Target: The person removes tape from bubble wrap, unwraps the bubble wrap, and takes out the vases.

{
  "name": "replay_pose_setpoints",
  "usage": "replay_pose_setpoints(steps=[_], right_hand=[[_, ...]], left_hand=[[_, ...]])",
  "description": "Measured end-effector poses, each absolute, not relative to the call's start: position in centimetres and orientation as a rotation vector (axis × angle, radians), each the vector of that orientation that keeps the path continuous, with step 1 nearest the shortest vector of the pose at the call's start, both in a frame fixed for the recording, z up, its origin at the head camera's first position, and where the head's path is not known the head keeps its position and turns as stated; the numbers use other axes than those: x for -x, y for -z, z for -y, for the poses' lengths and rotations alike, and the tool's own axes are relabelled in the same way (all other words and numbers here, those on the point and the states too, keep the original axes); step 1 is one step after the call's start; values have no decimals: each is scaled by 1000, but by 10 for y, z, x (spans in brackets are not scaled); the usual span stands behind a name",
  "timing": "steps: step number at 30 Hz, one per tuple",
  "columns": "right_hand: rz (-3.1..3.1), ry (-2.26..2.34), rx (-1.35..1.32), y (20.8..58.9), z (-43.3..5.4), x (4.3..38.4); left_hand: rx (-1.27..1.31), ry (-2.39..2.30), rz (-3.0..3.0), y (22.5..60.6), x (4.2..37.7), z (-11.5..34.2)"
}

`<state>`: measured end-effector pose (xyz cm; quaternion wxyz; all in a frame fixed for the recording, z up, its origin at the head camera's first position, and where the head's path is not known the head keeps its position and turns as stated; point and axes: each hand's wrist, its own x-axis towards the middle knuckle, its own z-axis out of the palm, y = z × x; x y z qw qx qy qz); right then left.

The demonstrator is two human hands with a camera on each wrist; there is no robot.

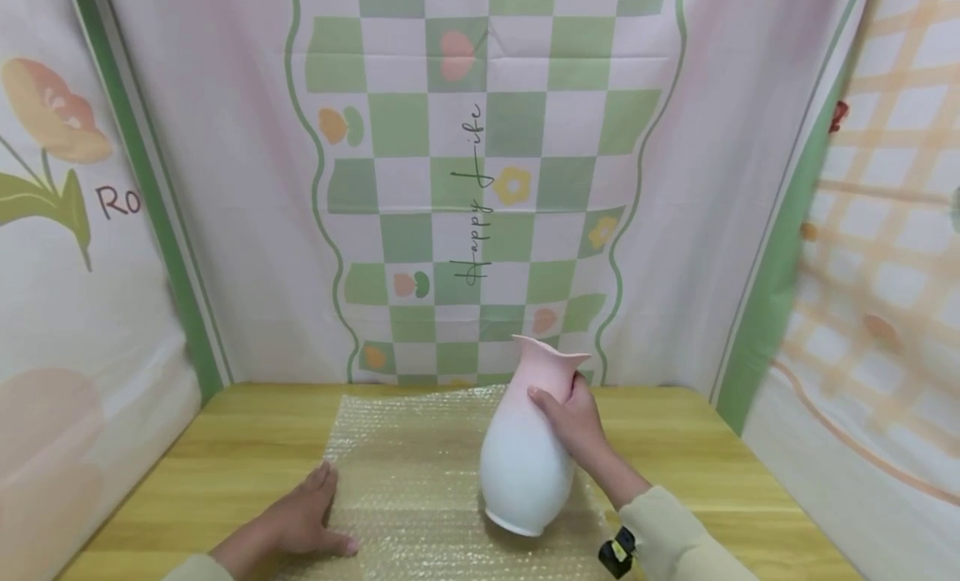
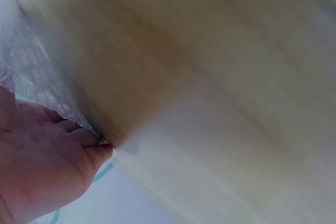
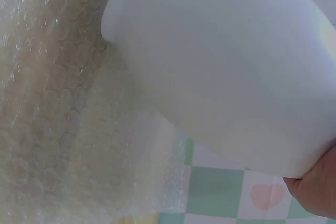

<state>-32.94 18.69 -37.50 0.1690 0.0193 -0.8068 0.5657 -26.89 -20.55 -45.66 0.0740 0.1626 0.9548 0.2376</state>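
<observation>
A vase [image 1: 525,456], pink at its flared mouth and white below, leans a little over the right part of a sheet of clear bubble wrap [image 1: 405,473]. My right hand [image 1: 576,418] grips the vase's neck, with the thumb across the front. In the right wrist view the white body of the vase [image 3: 220,72] hangs beside the bubble wrap [image 3: 42,108]; whether its base touches the sheet I cannot tell. My left hand [image 1: 303,514] rests at the sheet's left edge with fingers extended. In the left wrist view, bubble wrap [image 2: 37,66] lies against the fingers.
The bubble wrap lies spread on a wooden table [image 1: 247,431]. Behind the table hangs a green-and-white checked cloth [image 1: 517,231], with patterned cloths on both sides. A small black device [image 1: 617,553] sits by the right sleeve.
</observation>
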Motion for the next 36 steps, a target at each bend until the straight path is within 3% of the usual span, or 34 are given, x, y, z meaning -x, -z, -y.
replay_pose_setpoints(steps=[25, 36], right_hand=[[2038, -1534, -236, 357, -199, 308], [1945, -1438, -284, 329, -197, 280]], left_hand=[[-470, -699, -2893, 456, 268, 205], [-477, -707, -2896, 458, 269, 206]])
